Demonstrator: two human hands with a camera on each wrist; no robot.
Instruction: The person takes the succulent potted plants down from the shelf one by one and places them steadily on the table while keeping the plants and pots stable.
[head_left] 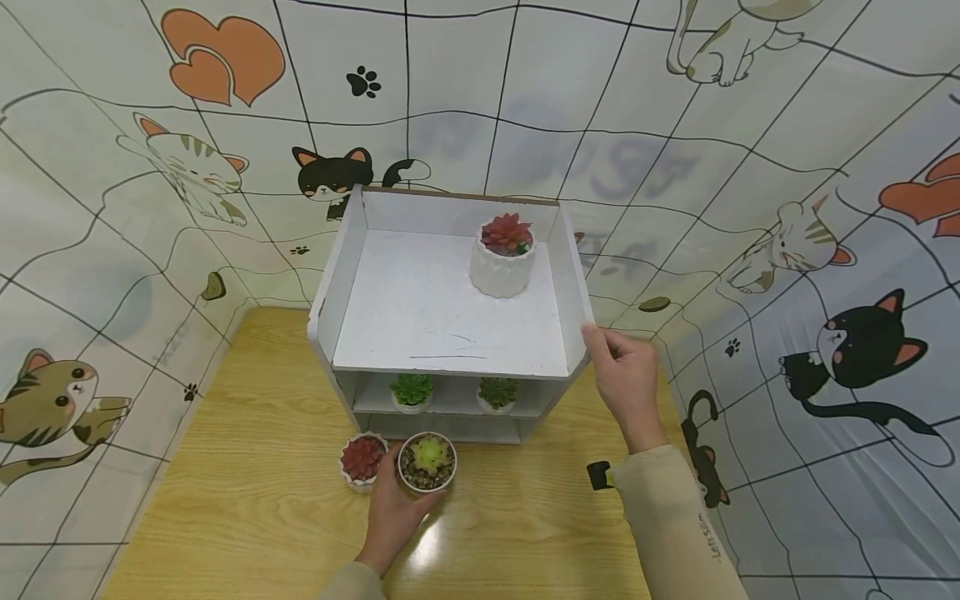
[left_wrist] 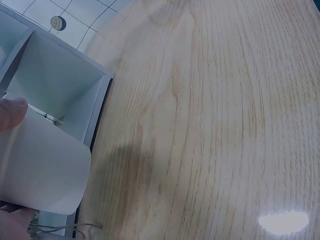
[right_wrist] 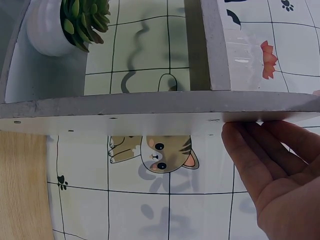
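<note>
My left hand (head_left: 397,510) holds a white pot (left_wrist: 47,160) between thumb and fingers, low in front of the shelf. In it grows a yellow-green succulent (head_left: 431,455) amid pebbles. Just left of that hand stands a pot with a dark red succulent (head_left: 362,459). My right hand (head_left: 626,375) is at the right side panel of a white shelf unit (head_left: 450,312); in the right wrist view its fingertips touch the panel's outer face. On the shelf's top is a white ribbed pot (head_left: 501,271) with a red succulent.
On the middle shelf stand two small potted succulents, a bright green one (head_left: 412,390) at left and a darker green one (head_left: 498,392) at right. The wooden table (head_left: 247,467) meets cat-patterned wall sheets (head_left: 480,75) at the back and sides.
</note>
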